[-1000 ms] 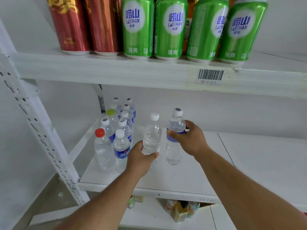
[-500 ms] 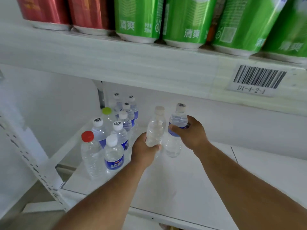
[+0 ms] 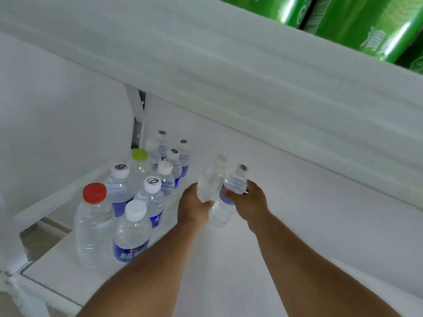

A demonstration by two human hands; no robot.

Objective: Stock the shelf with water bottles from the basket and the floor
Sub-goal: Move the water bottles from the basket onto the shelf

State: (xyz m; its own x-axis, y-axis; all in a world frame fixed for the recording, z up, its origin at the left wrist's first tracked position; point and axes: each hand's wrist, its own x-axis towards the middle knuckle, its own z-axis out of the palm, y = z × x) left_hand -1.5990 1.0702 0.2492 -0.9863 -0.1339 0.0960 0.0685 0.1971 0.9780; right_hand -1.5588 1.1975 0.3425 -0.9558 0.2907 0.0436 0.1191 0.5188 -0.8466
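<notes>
My left hand (image 3: pixel 193 208) grips a clear unlabelled water bottle (image 3: pixel 211 179) with a white cap, tilted slightly right. My right hand (image 3: pixel 250 202) grips a blue-labelled water bottle (image 3: pixel 231 195) with a marked white cap, right beside the first. Both bottles are deep over the white shelf (image 3: pixel 229 266); whether their bases touch it I cannot tell. To the left stand several water bottles (image 3: pixel 146 197) in rows, among them a red-capped bottle (image 3: pixel 93 220) and a green-capped bottle (image 3: pixel 138 161).
The upper shelf board (image 3: pixel 206 65) slants close overhead, with green cans (image 3: pixel 366 21) on it at the top right. The shelf's back wall (image 3: pixel 297 179) lies just behind the held bottles. Bare shelf surface stretches to the right.
Both hands have carried their bottles further in toward the back of the shelf. The camera has dipped under the upper shelf, so the red cans and barcode label have left the view.
</notes>
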